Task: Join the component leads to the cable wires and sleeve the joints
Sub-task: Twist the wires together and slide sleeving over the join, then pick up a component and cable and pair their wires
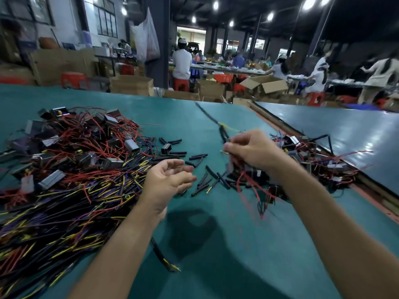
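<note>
Two hands [170,178] [252,149] over bare green tabletop [216,234]

Factory hall: worktables [216,117], wire heaps [71,169].

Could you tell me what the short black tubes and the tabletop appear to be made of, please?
The short black tubes look like matte plastic or rubber sleeving: dull, hollow-ended, a few slightly bent. The tabletop seems to be a smooth green mat or coated board, with a faint sheen and soft shadows; which of these is unclear.
</note>
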